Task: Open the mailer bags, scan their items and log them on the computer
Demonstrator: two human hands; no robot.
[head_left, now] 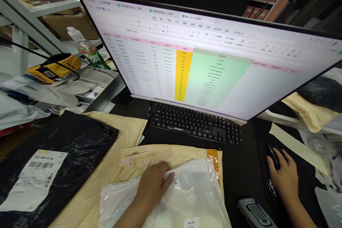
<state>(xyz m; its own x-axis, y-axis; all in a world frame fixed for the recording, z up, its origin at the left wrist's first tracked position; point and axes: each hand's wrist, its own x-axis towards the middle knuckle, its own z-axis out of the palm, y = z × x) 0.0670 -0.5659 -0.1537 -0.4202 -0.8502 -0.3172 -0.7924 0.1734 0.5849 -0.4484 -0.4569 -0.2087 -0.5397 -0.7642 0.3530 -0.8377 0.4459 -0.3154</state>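
Note:
My left hand (155,185) is at the upper edge of a clear plastic bag (187,192) with pale contents and a small white label. Its fingers curl at that edge, their tips hidden, and the thumb lies over the plastic. Beneath the bag is a beige padded envelope (179,150) with a torn top and an orange strip. At the right, my right hand (284,174) is closed over a black computer mouse (274,156) on a dark mat. A monitor (149,67) ahead displays a spreadsheet with yellow and green columns, with a black keyboard (192,124) below it.
A black parcel (80,139) with a shipping label lies at the left on another beige envelope (130,128). A grey handheld device (256,212) sits near the mat. Further left are a yellow-black device (53,67) and a green-labelled bottle (91,51). Packages (310,110) crowd the right.

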